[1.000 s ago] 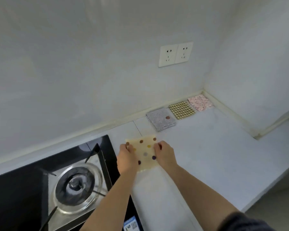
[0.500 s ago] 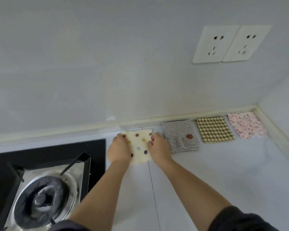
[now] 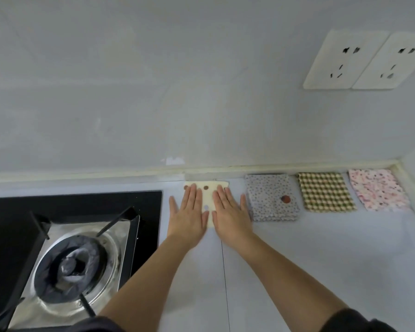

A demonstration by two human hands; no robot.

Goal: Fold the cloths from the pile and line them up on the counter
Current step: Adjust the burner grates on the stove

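A folded cream cloth with coloured dots (image 3: 207,195) lies flat on the pale counter (image 3: 297,259), close to the back wall. My left hand (image 3: 188,214) and my right hand (image 3: 230,212) press on it side by side, palms down and fingers straight. To its right, three folded cloths sit in a row along the wall: a grey speckled cloth (image 3: 272,197), a brown checked cloth (image 3: 326,191) and a pink flowered cloth (image 3: 377,189) in the corner. No pile of unfolded cloths is in view.
A black gas hob (image 3: 72,204) with a steel burner (image 3: 74,264) and pan supports fills the left, right beside my left hand. Two white wall sockets (image 3: 367,59) hang above the row. A side wall closes the counter at the far right.
The dotted cloth has been carried back to the wall and set down left of the grey cloth. Both hands let go of its edges and now lie flat on it.
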